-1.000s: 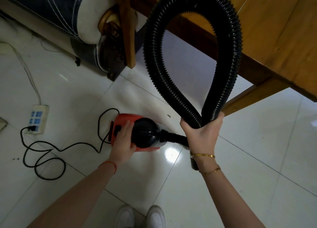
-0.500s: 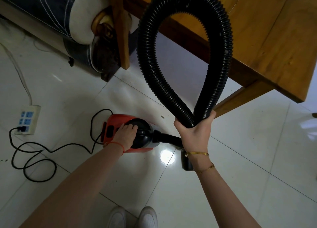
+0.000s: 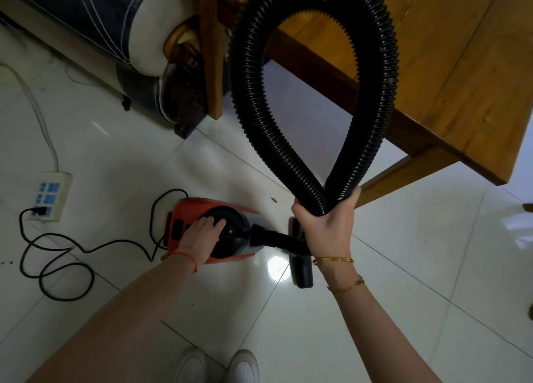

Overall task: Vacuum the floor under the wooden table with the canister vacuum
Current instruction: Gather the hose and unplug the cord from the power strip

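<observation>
Vacuum (image 3: 213, 229) sits on tile beside table (image 3: 450, 74), plugged in. Left hand (image 3: 199, 238) lies on its top, fingers fairly straight. Right hand (image 3: 326, 224) grips looped hose (image 3: 311, 94). Advice: press the switch firmly, release the loop, aim the nozzle (image 3: 301, 270) under the table.

Ribbed matt black plastic hose (image 3: 251, 94), smooth orange-and-black plastic canister vacuum body (image 3: 230, 209), warm brown wooden table top (image 3: 450, 65) with visible grain and a slight sheen, glossy white floor tiles (image 3: 403, 267) mirroring light, dark stitched cloth upholstery (image 3: 86, 16)
</observation>
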Tool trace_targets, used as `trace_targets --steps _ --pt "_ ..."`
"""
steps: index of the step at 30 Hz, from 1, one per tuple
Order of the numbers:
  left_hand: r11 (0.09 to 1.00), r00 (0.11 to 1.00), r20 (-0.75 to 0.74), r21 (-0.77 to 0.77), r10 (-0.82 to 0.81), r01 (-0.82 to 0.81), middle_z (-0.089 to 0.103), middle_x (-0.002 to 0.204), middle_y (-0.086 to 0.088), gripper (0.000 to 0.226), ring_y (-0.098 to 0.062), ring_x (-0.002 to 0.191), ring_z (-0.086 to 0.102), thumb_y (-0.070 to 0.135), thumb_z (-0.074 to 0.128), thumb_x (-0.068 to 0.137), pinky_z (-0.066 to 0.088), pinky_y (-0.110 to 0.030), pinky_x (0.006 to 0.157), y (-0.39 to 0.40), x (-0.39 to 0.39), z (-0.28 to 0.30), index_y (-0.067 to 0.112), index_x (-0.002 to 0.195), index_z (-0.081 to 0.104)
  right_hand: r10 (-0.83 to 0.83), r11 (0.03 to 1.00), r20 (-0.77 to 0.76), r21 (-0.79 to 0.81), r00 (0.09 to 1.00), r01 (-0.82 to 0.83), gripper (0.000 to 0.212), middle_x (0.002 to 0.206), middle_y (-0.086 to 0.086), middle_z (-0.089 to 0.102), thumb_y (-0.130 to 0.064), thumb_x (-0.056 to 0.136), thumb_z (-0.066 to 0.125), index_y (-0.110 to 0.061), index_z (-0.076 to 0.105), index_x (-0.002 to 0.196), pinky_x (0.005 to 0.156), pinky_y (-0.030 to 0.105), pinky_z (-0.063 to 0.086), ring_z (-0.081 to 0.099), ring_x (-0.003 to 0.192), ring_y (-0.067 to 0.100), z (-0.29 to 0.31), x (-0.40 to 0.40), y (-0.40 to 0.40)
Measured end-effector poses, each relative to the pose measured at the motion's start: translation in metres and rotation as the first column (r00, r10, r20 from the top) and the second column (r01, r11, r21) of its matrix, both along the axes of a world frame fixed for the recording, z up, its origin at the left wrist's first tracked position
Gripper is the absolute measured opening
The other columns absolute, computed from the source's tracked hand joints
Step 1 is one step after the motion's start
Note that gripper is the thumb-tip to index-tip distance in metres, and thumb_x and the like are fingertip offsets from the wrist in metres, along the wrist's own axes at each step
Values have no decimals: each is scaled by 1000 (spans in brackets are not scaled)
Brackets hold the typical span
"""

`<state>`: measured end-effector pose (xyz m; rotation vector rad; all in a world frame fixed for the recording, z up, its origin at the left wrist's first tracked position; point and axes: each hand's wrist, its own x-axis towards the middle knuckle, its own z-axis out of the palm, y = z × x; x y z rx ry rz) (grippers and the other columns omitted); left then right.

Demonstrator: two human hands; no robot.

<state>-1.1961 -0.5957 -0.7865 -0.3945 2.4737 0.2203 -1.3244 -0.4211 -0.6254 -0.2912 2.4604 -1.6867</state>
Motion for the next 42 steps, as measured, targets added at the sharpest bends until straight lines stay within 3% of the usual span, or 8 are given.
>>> trace_targets --steps 6,10,16,19,25,30,36,42 --pt "995 995 -36 26 96 -95 46 130 -12 54 -26 119 44 11 42 98 39 -31 97 -22 23 42 15 149 23 94 995 -10 -20 995 -95 65 94 4 50 -2 65 78 -35 33 98 70 17 50 50 79 0 39 5 -38" --pt "984 983 -43 27 178 -177 46 133 -12 56 -26 120 44 14 43 99 39 -31 97 -42 47 74 15 150 20 179 983 -12 -30 984 -179 62 94 15 49 -6 66 77 -35 32 97 69 34 53 54 84 24 69 13 -70" --pt "953 951 -64 18 303 -303 49 131 -11 56 -25 119 46 15 45 99 42 -31 95 -78 85 123 14 150 22 311 948 -14 -67 950 -312 62 95 15 49 -6 67 77 -29 32 103 65 19 49 53 83 19 111 30 -127" --pt "925 922 -70 30 380 -379 47 132 -12 57 -26 119 45 13 46 99 43 -31 95 -99 103 147 13 150 21 360 930 -6 -81 933 -359 62 96 13 49 -8 67 77 -19 33 110 66 16 48 53 84 19 129 39 -157" --pt "876 872 -79 51 483 -480 46 135 -13 54 -26 121 45 17 46 100 42 -31 96 -136 136 176 12 149 24 455 885 -41 -94 890 -457 62 94 1 47 -9 67 76 -19 34 111 70 17 46 50 83 5 155 50 -212" --pt "843 839 -88 98 536 -529 44 138 -11 54 -25 123 44 17 45 99 41 -30 99 -165 139 175 12 149 24 508 857 -26 -81 861 -508 61 92 -6 48 -4 67 77 -14 35 110 69 6 43 50 81 -7 157 51 -262" --pt "811 812 -81 177 577 -558 45 136 -12 52 -25 123 44 20 41 101 40 -30 100 -198 118 150 11 149 24 522 852 -17 -26 853 -522 64 100 14 54 -10 65 78 -11 36 112 69 10 47 57 90 19 135 39 -331" --pt "798 808 -60 215 586 -562 45 136 -14 52 -28 123 44 19 42 101 37 -34 103 -222 87 113 11 148 24 544 837 17 52 839 -544 66 97 5 49 -24 58 75 -18 32 107 63 11 44 53 88 15 103 25 -373"
